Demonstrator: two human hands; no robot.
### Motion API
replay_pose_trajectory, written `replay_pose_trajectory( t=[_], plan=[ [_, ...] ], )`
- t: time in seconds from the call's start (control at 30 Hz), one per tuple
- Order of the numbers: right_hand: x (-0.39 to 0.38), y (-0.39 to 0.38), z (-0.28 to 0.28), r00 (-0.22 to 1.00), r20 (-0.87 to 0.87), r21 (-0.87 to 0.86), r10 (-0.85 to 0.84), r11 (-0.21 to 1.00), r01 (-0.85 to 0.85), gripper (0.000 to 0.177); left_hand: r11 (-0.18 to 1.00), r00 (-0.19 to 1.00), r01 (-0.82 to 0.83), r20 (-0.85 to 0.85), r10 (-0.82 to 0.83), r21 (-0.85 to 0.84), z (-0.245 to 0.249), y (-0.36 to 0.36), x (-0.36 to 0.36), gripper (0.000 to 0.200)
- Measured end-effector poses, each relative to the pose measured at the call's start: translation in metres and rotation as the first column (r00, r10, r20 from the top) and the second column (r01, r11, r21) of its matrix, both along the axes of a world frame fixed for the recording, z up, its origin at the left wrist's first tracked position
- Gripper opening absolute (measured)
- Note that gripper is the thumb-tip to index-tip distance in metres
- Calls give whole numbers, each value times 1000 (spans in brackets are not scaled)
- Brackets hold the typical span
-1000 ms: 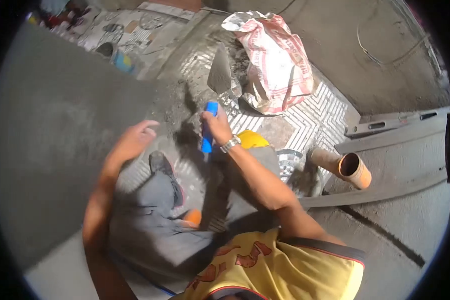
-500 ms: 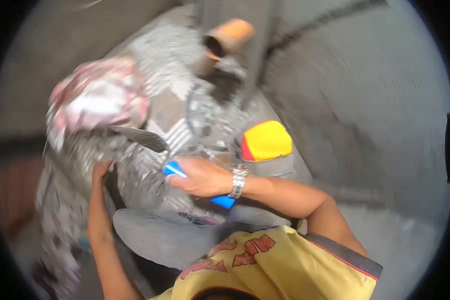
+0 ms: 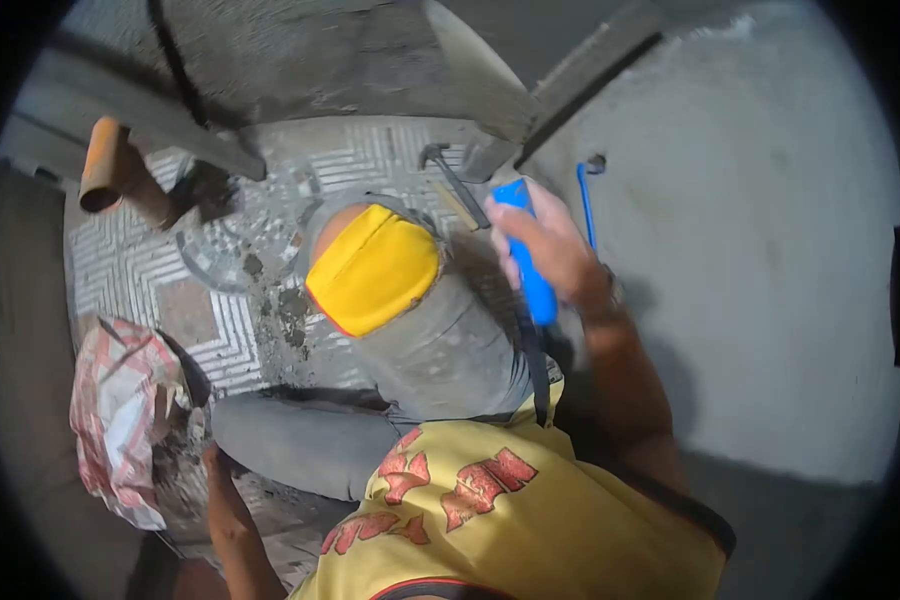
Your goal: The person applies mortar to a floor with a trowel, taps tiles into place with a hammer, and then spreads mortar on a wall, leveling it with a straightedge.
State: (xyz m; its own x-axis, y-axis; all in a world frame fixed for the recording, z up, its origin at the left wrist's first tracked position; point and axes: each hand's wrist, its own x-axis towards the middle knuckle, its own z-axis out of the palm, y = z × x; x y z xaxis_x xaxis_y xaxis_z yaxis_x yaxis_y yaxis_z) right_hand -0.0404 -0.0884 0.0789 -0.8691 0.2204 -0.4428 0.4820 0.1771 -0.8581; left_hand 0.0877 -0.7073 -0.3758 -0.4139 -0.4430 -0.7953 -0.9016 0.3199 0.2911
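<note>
My right hand (image 3: pixel 545 240) is closed around the blue handle (image 3: pixel 538 290) of a trowel. The trowel's grey blade (image 3: pixel 480 80) points up and away, in front of the rough wall. My left hand (image 3: pixel 213 462) is low, beside my bent leg and close to a red-and-white sack (image 3: pixel 130 415). The leg and shadow hide most of its fingers. Grey mortar crumbs (image 3: pixel 290 318) lie on the patterned tile floor between the sack and my knee.
A claw hammer (image 3: pixel 452 180) lies on the tiles ahead. An orange pipe (image 3: pixel 100 170) stands at the left. Near the right-hand wall (image 3: pixel 770 240), a blue tube (image 3: pixel 586 205) sticks out. My knee wears a yellow patch (image 3: pixel 380 270).
My view has swung to the right. My right hand has risen from over the floor toward the wall, with the trowel still in it. My left hand stays low by the leg.
</note>
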Motion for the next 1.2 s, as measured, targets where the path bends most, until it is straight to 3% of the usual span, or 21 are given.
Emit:
replay_pose_trajectory(
  t=[0.03,0.1,0.13,0.17,0.2,0.37,0.4,0.47,0.57,0.63,0.67,0.73,0.77,0.83,0.9,0.93,0.97,1.03,1.07,1.1,1.2],
  plan=[
    [8,40,-33,991,78,140,-109,985,98,24,1000,1000,9,18,-9,16,1,4,-7,55],
    [32,108,-99,957,252,589,-144,808,-34,30,999,998,14,56,-16,39,6,7,-11,54],
    [48,138,-137,940,330,648,-89,745,-157,34,999,996,9,87,-13,39,9,7,-9,54],
    [49,131,-141,893,401,595,-206,800,-82,37,999,992,9,125,-14,40,14,3,-6,53],
    [60,147,-171,893,412,608,-183,785,-119,37,999,987,12,160,-18,40,21,0,-3,53],
    [117,210,-350,906,386,670,174,622,-405,42,993,886,94,450,-115,70,29,-40,8,46],
    [137,240,-417,868,467,648,171,602,-467,44,987,916,155,367,-161,45,28,-31,-6,43],
    [136,230,-450,776,588,569,229,565,-598,46,968,949,250,202,-240,-28,50,-17,-25,38],
    [125,208,-470,656,645,513,393,413,-752,49,965,982,185,9,-187,-186,94,24,-53,34],
    [111,219,-475,642,573,625,510,234,-744,50,959,945,185,-228,-233,-216,88,41,-76,33],
    [95,227,-463,657,511,687,554,196,-700,51,935,900,285,-278,-336,-210,86,44,-83,32],
    [13,218,-360,889,411,573,201,702,-424,40,884,838,424,-285,-465,-195,82,56,-106,29],
    [-20,228,-334,933,345,599,98,742,-299,39,873,821,453,-296,-487,-180,86,75,-124,24],
    [-73,256,-289,980,175,748,95,635,-195,38,869,767,479,-421,-483,-125,104,127,-161,20],
    [-120,276,-277,978,103,834,182,520,-185,38,905,715,424,-600,-358,-34,143,188,-194,24],
    [-138,286,-279,967,128,858,221,463,-220,38,813,690,554,-446,-570,-180,106,166,-192,25],
    [-150,299,-286,953,170,873,250,411,-263,37,831,712,534,-446,-542,-156,138,194,-209,26],
    [-160,324,-316,925,277,882,260,313,-353,37,859,693,512,-584,-423,-15,123,203,-209,27],
    [-165,332,-330,913,309,884,265,274,-379,37,816,632,578,-623,-460,-17,104,198,-205,25],
    [-171,337,-344,905,327,887,272,241,-393,37,762,523,619,-624,-580,-190,96,200,-202,22],
    [-193,345,-360,911,319,912,260,176,-370,37,854,674,515,-581,-455,-72,108,212,-188,21]
  ],
)
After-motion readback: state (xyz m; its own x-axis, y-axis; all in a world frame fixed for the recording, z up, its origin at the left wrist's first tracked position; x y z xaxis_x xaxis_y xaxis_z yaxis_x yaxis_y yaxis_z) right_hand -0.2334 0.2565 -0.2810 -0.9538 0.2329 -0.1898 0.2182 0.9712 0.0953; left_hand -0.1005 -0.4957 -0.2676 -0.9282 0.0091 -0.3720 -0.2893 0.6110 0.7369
